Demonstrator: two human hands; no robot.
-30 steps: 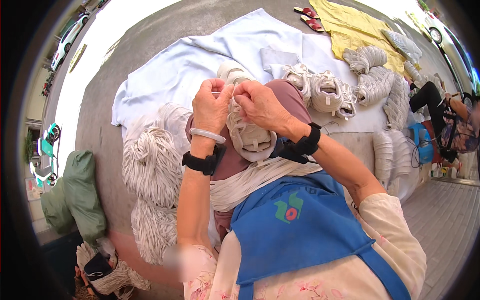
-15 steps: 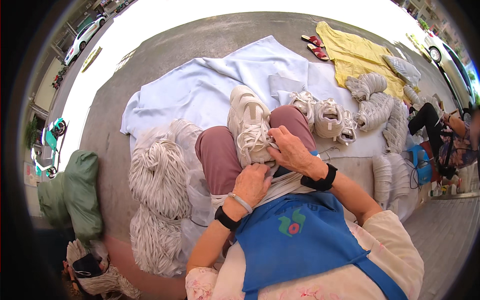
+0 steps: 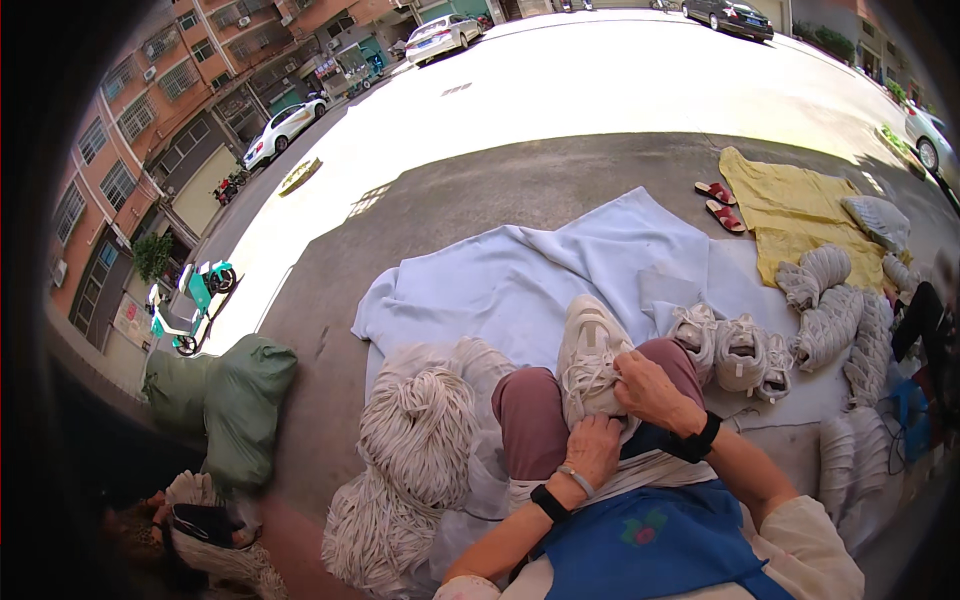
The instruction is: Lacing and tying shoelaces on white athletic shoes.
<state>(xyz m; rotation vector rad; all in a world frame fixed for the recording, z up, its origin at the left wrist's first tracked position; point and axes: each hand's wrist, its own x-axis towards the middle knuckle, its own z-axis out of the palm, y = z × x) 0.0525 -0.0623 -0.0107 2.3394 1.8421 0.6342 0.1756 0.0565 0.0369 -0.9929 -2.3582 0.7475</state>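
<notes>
A beige-white sneaker (image 3: 588, 345) rests on my lap between my knees, its toe pointing away from me. White shoelaces (image 3: 592, 378) run criss-cross over its front. My left hand (image 3: 594, 448) is closed at the sneaker's ankle opening, the fingertips partly hidden. From the right, my right hand (image 3: 655, 392) pinches a shoelace beside the upper eyelets. To my left, a big bundle of white shoelaces (image 3: 415, 420) lies on clear plastic. Several more sneakers (image 3: 740, 352) stand to the right of my knees.
A pale blue cloth (image 3: 500, 275) covers the ground ahead. Stacked wrapped shoes (image 3: 830, 325), a yellow sheet (image 3: 790, 205) and red slippers (image 3: 725, 215) lie at the right. Green sacks (image 3: 250, 405) and a parked scooter (image 3: 195, 305) are at the left. Someone's dark-clad leg shows at the right edge.
My view has tilted up and turned left, so everything sits lower and further right. Both hands stay at the sneaker, the right one still at the laces.
</notes>
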